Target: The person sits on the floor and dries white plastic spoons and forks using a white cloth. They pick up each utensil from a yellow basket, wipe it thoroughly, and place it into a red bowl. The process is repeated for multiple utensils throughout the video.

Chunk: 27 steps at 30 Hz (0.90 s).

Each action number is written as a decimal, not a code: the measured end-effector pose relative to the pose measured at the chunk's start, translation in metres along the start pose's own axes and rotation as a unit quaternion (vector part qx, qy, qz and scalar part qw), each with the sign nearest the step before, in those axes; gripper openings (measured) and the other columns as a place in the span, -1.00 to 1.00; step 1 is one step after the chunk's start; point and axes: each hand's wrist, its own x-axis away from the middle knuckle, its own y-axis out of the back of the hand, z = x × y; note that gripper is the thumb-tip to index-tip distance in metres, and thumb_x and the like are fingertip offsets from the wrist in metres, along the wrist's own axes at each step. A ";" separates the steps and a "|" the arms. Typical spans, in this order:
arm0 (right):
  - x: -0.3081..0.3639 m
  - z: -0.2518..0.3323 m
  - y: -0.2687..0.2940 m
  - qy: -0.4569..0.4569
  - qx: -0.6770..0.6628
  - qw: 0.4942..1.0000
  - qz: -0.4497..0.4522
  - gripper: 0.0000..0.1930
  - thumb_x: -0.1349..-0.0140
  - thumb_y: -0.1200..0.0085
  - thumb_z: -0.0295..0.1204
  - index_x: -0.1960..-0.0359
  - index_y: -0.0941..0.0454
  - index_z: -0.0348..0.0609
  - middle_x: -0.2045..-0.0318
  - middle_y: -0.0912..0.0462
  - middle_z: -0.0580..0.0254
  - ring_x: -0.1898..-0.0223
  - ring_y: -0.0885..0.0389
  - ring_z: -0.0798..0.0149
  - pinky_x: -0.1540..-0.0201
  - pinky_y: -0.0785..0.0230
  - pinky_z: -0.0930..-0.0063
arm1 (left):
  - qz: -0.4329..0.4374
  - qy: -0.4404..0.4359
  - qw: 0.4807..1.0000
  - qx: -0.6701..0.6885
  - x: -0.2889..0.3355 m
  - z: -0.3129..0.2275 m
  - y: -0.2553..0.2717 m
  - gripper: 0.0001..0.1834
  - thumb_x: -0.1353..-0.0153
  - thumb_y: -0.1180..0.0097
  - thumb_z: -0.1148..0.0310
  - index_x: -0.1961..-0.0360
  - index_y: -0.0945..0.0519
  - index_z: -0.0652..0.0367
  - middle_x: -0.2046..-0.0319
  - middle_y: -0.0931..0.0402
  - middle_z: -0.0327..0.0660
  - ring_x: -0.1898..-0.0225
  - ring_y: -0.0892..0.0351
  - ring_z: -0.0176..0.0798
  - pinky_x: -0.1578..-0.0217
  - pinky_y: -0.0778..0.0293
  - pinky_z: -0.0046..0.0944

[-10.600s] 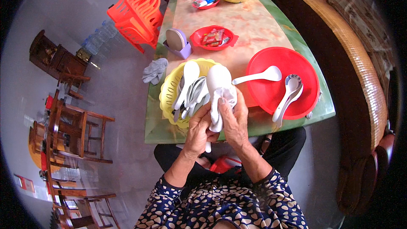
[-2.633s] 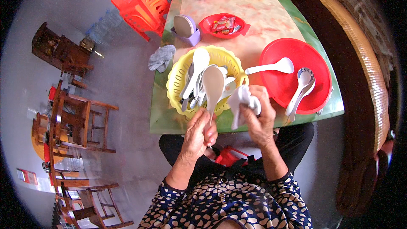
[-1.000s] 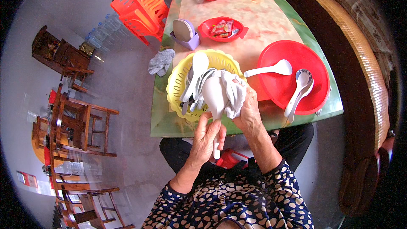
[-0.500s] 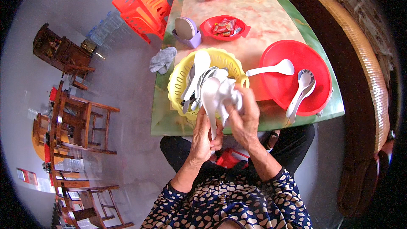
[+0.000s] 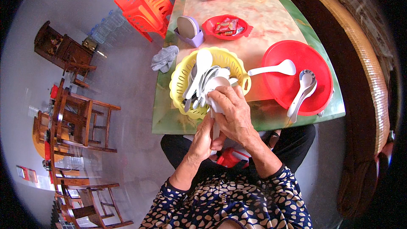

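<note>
"Where's the spoon (image 5: pixel 216 83)?"
"Over the yellow basket's (image 5: pixel 174 85) near side. Left hand (image 5: pixel 202 142) closed round its handle, right hand (image 5: pixel 234 115) curled on a white cloth (image 5: pixel 215 105)."
"Any tips?"
"Hold tight, rub softly all over."

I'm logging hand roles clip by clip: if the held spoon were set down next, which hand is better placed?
Probably the left. The left hand grips the white spoon by its handle, while the right hand holds a white cloth at its scoop end.
</note>
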 end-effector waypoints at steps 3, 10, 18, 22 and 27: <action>0.009 0.005 -0.001 -0.018 0.070 0.997 0.016 -0.56 0.25 -0.11 -0.60 0.18 -0.51 -0.17 0.25 -0.46 0.10 0.25 -0.41 0.01 0.21 -0.36 0.24 | -0.205 -0.109 0.971 -0.063 -0.013 0.014 -0.023 -0.47 -0.36 0.32 -0.07 -0.16 -0.29 0.04 0.09 -0.44 -0.23 0.18 -0.50 -0.29 0.19 -0.48 -0.26; 0.021 0.018 -0.007 -0.031 0.157 0.987 0.011 -0.63 0.15 -0.10 -0.50 0.20 -0.49 -0.22 0.30 -0.41 0.11 0.29 -0.40 0.06 0.30 -0.36 0.28 | -0.143 -0.113 0.980 0.081 -0.021 0.010 -0.026 -0.47 -0.38 0.29 -0.01 -0.18 -0.26 0.14 -0.08 -0.35 -0.22 -0.10 -0.34 -0.29 -0.10 -0.30 -0.24; 0.042 0.018 0.005 -0.047 0.071 0.995 0.048 -0.55 0.23 -0.15 -0.60 0.16 -0.47 -0.23 0.24 -0.42 0.05 0.27 -0.42 0.00 0.26 -0.37 0.24 | -0.154 -0.148 0.975 0.058 -0.033 -0.001 -0.025 -0.45 -0.34 0.20 -0.02 -0.14 -0.30 0.22 0.08 -0.49 -0.07 0.02 -0.47 -0.18 -0.03 -0.40 -0.19; 0.062 0.011 0.004 -0.071 0.030 0.996 0.045 -0.68 0.13 -0.16 -0.51 0.24 -0.48 -0.14 0.30 -0.44 0.12 0.30 -0.44 0.05 0.34 -0.38 0.26 | -0.174 -0.163 0.971 0.017 -0.035 0.002 -0.013 -0.44 -0.33 0.24 -0.08 -0.11 -0.33 0.16 0.14 -0.50 -0.11 0.04 -0.48 -0.15 0.01 -0.44 -0.09; 0.080 0.001 0.023 -0.081 -0.130 0.968 0.201 -0.70 0.05 -0.17 -0.49 0.21 -0.51 -0.23 0.36 -0.49 0.06 0.29 -0.49 0.04 0.25 -0.41 0.31 | -0.147 -0.200 0.968 0.020 -0.031 -0.008 -0.007 -0.45 -0.31 0.21 -0.09 -0.07 -0.33 0.15 0.17 -0.51 -0.09 0.03 -0.48 -0.10 0.09 -0.46 -0.01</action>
